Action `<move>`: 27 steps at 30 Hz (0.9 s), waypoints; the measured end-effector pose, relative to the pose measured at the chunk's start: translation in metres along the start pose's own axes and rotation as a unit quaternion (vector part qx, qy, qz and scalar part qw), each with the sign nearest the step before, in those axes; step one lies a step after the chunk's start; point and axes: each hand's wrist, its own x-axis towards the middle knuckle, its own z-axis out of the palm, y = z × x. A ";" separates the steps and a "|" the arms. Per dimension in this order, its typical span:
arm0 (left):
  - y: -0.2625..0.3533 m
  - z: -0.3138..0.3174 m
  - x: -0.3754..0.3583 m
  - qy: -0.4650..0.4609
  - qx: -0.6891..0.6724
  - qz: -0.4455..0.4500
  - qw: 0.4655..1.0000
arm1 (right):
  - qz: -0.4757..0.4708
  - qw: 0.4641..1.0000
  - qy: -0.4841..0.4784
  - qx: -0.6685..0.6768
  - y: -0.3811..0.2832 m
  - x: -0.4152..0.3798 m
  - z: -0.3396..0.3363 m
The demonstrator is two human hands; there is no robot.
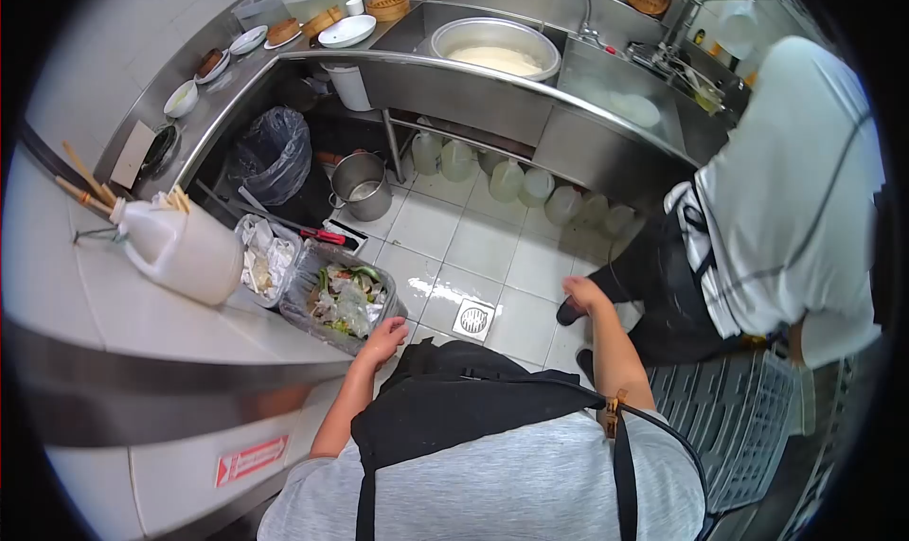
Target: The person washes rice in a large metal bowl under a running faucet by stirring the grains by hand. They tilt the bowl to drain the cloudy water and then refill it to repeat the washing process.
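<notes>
My left hand [383, 341] is held low beside the bin of food scraps [346, 300], its fingers loosely apart with nothing in them. That bin is lined with plastic and holds green peelings and a crumpled clear bag. Over the tiled floor, my right hand [583, 294] hangs with relaxed fingers, empty, close to the dark trousers of another person. The floor drain [472, 320] lies between my two hands.
A person in a white top [786, 181] stands close at my right beside grey plastic crates [739, 418]. Ahead runs a steel sink counter [454, 94] with a large basin [497, 51]. Several jugs [507, 179] and a metal pot [362, 187] stand below.
</notes>
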 end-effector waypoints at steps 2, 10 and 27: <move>0.018 -0.012 0.020 0.022 -0.019 -0.024 0.999 | -0.031 0.998 -0.032 0.035 -0.101 0.014 0.014; 0.136 -0.074 0.183 0.086 -0.110 0.004 0.990 | -0.155 0.979 -0.084 0.102 -0.318 0.111 -0.022; 0.511 -0.088 0.460 0.123 -0.024 0.354 0.927 | -0.136 0.848 0.257 -0.444 -0.456 0.359 -0.184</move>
